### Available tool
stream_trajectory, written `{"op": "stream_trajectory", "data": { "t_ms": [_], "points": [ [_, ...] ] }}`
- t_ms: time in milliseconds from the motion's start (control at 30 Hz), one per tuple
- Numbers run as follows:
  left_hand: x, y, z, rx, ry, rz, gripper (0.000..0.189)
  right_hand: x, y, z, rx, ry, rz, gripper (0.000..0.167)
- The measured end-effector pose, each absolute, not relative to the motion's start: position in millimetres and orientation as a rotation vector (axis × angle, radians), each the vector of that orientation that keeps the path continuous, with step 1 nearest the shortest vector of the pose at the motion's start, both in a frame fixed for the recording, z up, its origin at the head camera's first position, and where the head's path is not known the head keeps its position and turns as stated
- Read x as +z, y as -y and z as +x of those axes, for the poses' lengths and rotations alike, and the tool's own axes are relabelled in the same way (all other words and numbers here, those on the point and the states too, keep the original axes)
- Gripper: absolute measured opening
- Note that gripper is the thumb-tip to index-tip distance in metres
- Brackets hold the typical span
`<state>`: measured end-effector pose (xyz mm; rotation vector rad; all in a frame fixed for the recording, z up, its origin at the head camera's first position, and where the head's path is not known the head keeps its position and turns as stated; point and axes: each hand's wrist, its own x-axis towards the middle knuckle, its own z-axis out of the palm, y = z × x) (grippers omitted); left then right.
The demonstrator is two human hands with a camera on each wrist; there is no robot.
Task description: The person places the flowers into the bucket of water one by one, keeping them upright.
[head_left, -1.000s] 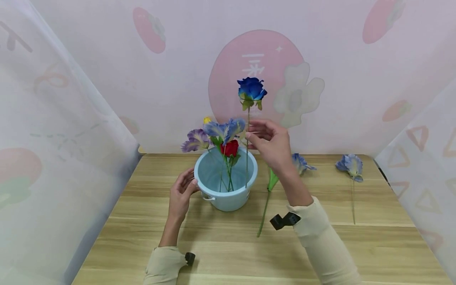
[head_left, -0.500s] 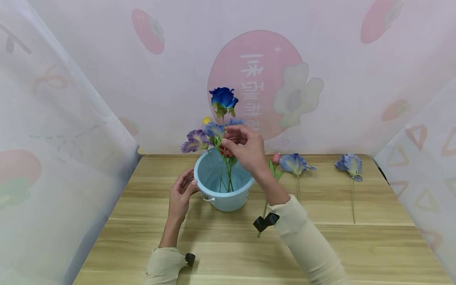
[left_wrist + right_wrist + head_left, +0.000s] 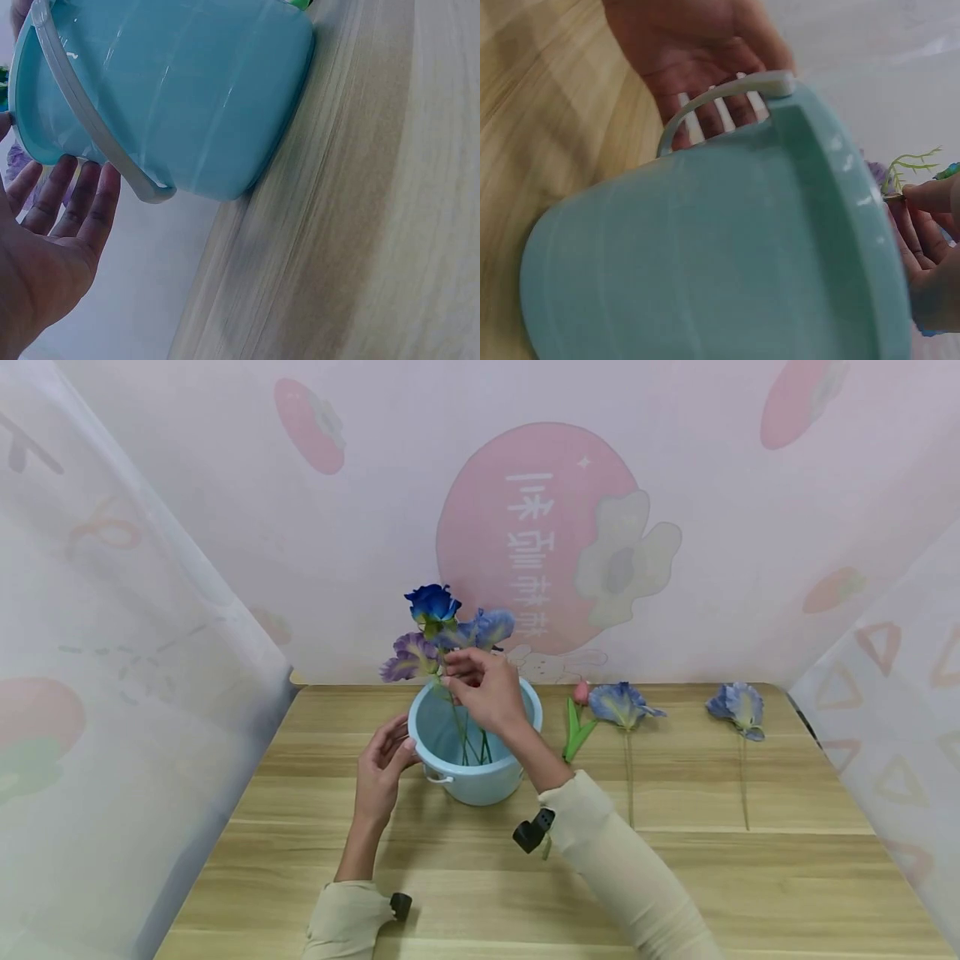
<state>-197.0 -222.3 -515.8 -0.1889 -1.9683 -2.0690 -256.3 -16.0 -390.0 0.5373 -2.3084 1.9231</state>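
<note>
A blue rose (image 3: 432, 603) stands over the light-blue bucket (image 3: 478, 787), its stem running down inside. My right hand (image 3: 491, 693) pinches that stem between thumb and fingers, above the bucket's mouth. At the bucket's left side, my left hand (image 3: 381, 772) touches the rim and outer wall; the left wrist view shows its fingers (image 3: 96, 206) extended, palm away from the wall. Inside the bucket stand a purple ruffled flower (image 3: 408, 657) and a light-blue ruffled flower (image 3: 491, 628). My right hand hides the red rose.
Right of the bucket, a pink tulip (image 3: 581, 693) with green leaves lies on the wooden table (image 3: 810, 885). Two more light-blue flowers, one nearer (image 3: 621, 704) and one farther right (image 3: 738, 708), lie there too. A printed cloth (image 3: 375, 527) hangs behind.
My right hand has carried the blue rose left and down, from the bucket's right side to above its left part. My left hand has stayed at the bucket.
</note>
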Motion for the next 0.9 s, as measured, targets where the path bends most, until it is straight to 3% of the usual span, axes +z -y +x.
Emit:
{"op": "stream_trajectory", "data": {
  "t_ms": [333,900],
  "points": [
    [-517,222,-197,-2.069,1.962,-0.195,0.045,-412,18,-269,1.882,2.415,0.365,0.028],
    [-515,222,-196,-2.089,1.949,-0.207,0.045,-423,21,-269,1.643,2.683,0.358,0.020]
  ]
}}
